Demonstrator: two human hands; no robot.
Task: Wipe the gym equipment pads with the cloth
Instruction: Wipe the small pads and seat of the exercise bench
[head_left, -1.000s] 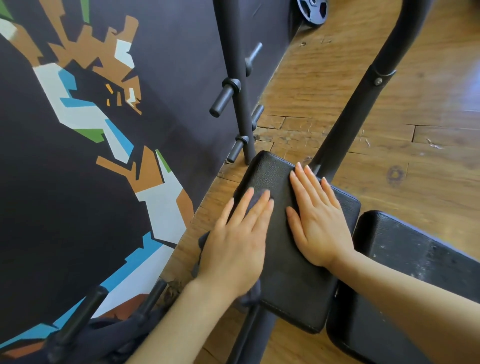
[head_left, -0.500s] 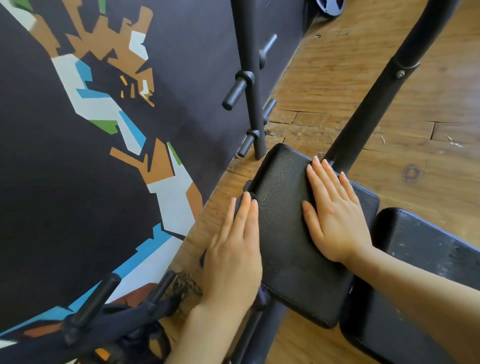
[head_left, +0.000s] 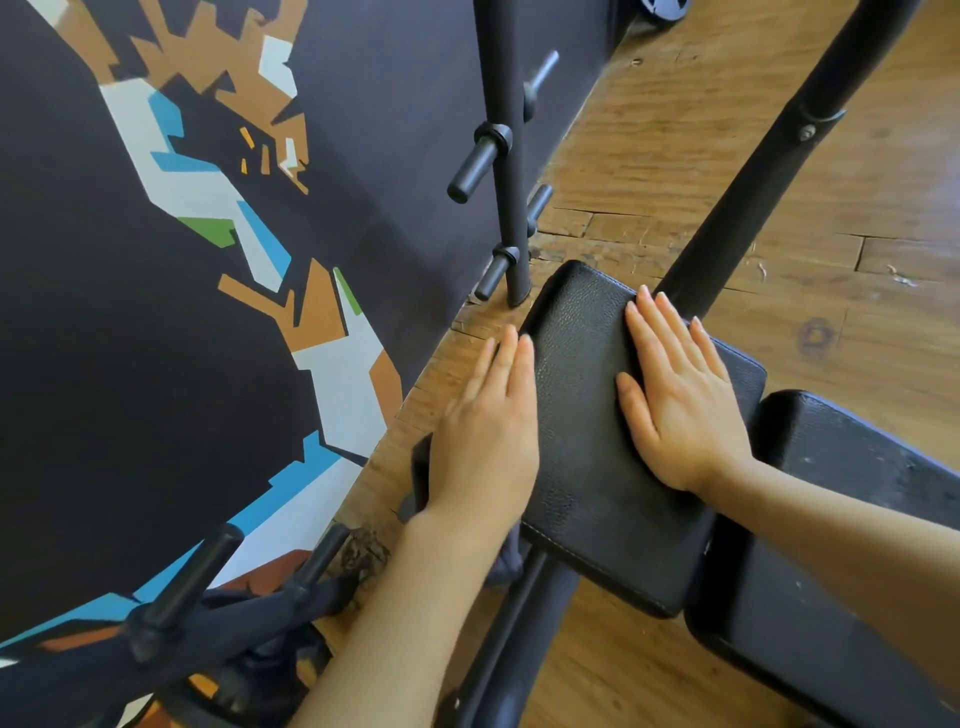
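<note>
— Dark cloth (head_left: 422, 470), where is it?
— Under the flat, straight-fingered left hand (head_left: 485, 441), pressed to the side edge of the black leather-grain pad (head_left: 587, 415), probably to wipe it.
— And the right hand (head_left: 678, 400)?
— Spread flat on top, likely steadying the pad.

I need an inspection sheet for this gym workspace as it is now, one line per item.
Surface: worn wooden plank floor, scratched.
Job's things: small black textured leather pad; dark cloth mostly hidden under left hand at the pad's left edge; larger black bench pad with pale specks.
Clutter: nothing seen.
Grippers: left hand flat, fingers straight, pressing cloth; right hand flat on the small pad.
Cables: nothing seen.
Surroundings: dark wall mural with coloured shapes; black metal post with pegs; black frame tube.
</note>
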